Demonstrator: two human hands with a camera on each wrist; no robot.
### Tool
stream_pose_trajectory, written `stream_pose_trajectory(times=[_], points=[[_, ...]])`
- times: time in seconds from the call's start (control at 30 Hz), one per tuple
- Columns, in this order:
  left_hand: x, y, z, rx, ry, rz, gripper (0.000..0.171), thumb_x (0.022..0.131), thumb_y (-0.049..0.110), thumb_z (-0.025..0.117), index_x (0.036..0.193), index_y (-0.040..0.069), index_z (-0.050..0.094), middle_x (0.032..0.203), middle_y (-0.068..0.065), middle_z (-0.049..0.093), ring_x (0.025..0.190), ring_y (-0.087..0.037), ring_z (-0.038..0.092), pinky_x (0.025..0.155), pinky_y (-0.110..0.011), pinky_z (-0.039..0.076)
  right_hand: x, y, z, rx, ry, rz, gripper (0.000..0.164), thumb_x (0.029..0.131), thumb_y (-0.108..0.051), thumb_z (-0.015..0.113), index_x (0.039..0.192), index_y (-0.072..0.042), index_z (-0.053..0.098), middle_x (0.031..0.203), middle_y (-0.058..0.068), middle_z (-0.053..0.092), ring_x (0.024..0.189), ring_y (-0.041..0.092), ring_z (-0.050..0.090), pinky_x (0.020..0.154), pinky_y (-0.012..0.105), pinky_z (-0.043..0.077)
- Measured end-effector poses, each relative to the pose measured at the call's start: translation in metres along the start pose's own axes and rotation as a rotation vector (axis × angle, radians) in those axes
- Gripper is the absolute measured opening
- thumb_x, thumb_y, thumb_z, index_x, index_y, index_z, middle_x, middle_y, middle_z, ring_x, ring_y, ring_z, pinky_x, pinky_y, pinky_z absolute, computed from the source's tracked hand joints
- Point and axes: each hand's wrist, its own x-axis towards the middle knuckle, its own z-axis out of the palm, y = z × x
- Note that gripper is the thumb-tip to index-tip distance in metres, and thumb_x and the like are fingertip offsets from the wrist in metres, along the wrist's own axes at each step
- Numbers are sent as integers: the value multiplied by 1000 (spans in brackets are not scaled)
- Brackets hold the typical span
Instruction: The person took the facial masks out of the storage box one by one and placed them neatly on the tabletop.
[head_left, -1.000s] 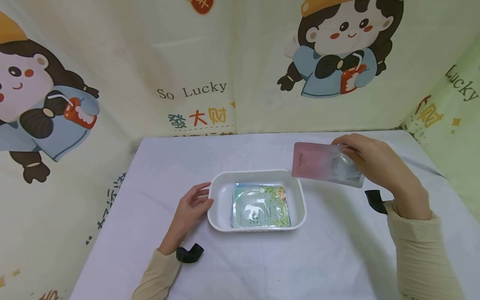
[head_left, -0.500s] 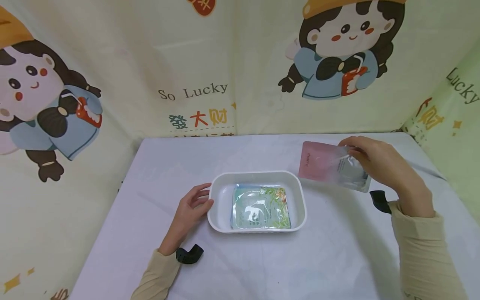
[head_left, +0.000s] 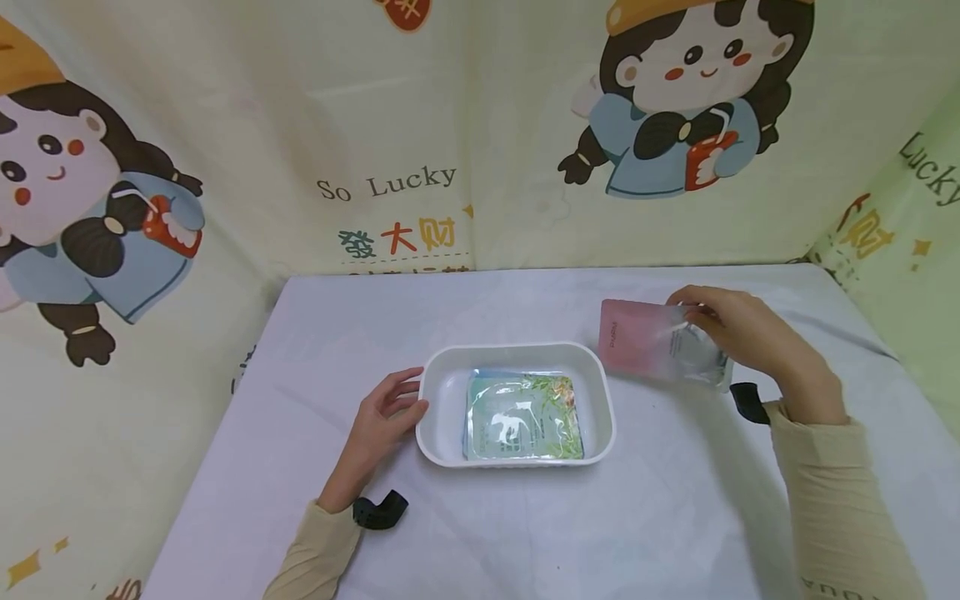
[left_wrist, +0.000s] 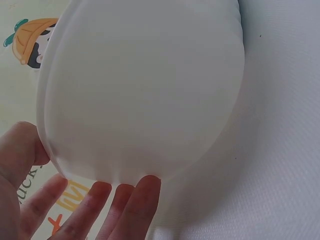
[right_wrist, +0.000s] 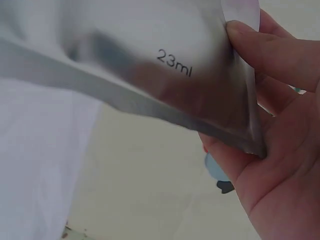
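Note:
A white plastic tray lies on the table with a shiny green face mask sachet inside it; a blue edge shows beneath that sachet. My left hand holds the tray's left end, thumb at the rim and fingers against the outer wall. To the right of the tray, my right hand pinches a pink and silver face mask sachet by its silver end. That sachet is raised over the table, its pink end near the tray's upper right corner. In the right wrist view, "23ml" is readable on the silver sachet surface.
A white cloth covers the table. Behind it and at the sides hangs a cream curtain with cartoon figures and lettering. Black wrist mounts are on both wrists.
My right hand and the pink sachet shifted right, then came back slightly left and lower. The left hand and the tray have stayed in place.

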Motion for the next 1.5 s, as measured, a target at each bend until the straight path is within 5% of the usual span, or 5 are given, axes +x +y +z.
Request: stream_pose_trajectory(times=[0.3,0.73,1.07,1.5], points=[[-3,-2,-2,20,3,4,49,91,21,74,137,23,56,131,-9,61,116,-25,64,85,-27,56,12,14,23,109,-104,-20,28,98,3,55,123,-7,61,115,16,66,105,33,61,90,54,50],[-3,0,-2,3,3,20,48,92,20,73,137,22,56,131,-9,61,115,-24,64,85,-28,56,27,29,44,58,-37,-30,27,93,4,60,116,-9,66,106,14,70,96,30,63,87,50,49],[-2,-2,-1,0,6,9,49,92,20,73,137,22,56,131,-10,61,116,-27,63,85,-28,57,41,32,59,71,-95,29,26,94,5,58,118,-4,65,115,21,67,108,39,59,94,59,47],[-2,-2,1,-13,-3,14,49,92,18,72,138,18,55,133,-14,60,117,-31,62,84,-27,56,45,38,73,50,-91,-25,26,95,5,57,119,0,64,113,20,66,105,36,58,96,58,47]])
